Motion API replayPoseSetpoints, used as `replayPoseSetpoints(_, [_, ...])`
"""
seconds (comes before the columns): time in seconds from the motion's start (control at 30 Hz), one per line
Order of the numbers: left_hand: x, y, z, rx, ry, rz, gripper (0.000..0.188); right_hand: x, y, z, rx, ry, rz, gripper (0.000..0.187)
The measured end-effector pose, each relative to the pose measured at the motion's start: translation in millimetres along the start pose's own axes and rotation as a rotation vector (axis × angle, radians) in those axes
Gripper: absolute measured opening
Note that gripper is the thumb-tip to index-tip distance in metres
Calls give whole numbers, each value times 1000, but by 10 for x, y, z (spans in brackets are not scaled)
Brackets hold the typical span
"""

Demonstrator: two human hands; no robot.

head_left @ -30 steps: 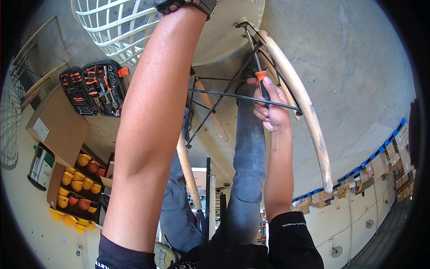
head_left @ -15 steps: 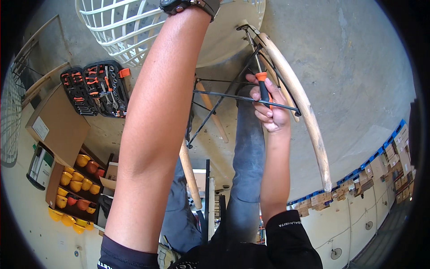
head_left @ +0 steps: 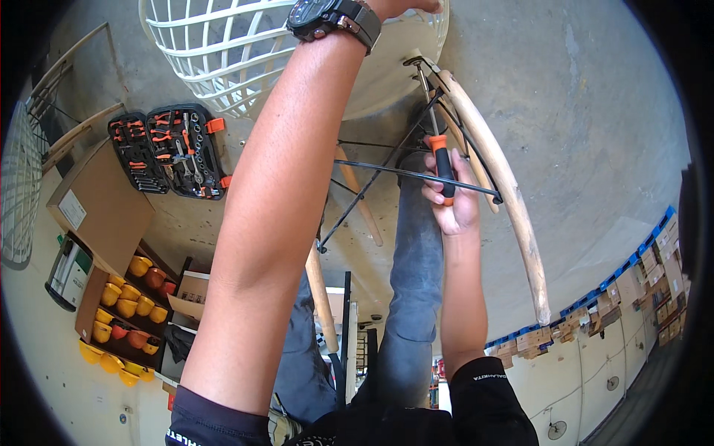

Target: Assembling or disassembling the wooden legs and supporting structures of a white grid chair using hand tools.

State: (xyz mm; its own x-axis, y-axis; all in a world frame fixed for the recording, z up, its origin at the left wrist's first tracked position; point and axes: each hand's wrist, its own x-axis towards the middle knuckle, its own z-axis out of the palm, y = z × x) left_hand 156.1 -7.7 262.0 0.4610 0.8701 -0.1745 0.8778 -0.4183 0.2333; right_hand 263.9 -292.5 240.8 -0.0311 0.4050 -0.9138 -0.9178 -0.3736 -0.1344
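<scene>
My right hand (head_left: 455,197) is closed around the black and orange handle of a screwdriver (head_left: 442,160). The shaft runs up to a dark fitting (head_left: 412,62) on the underside of a white plastic chair seat (head_left: 372,85) with a lattice back (head_left: 216,56). Curved wooden legs (head_left: 500,160) and crossing black metal rods (head_left: 405,172) belong to the chair, which lies tipped over. Across the chair stretches my left arm, a black watch on its wrist. My left hand (head_left: 405,6) is at the seat's far edge, mostly cut off by the frame, its grip hidden.
An opened tool case (head_left: 172,152) lies on the concrete floor at left. Nearby are a cardboard box (head_left: 100,208), a shelf of yellow and red helmets (head_left: 126,305) and another similar chair (head_left: 22,178). Stacked cartons (head_left: 632,286) line the right wall.
The whole view has shifted slightly, so things sit lower and further right. My right fingers have shifted on the screwdriver handle. Part of my left hand now shows at the top edge.
</scene>
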Motion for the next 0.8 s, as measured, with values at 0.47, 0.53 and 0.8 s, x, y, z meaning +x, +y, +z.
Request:
replayPoseSetpoints(0.47, [3, -15, 51, 3, 27, -22, 67, 90, 52, -165, -723, 155, -372, 34])
replayPoseSetpoints(0.53, [-28, -51, 43, 12, 31, -36, 67, 39, 89, -118, -579, 141, -289, 35])
replayPoseSetpoints(0.8, [18, -141, 108, -97, 29, -56, 62, 89, 30, -61, -1098, 203, -458, 34])
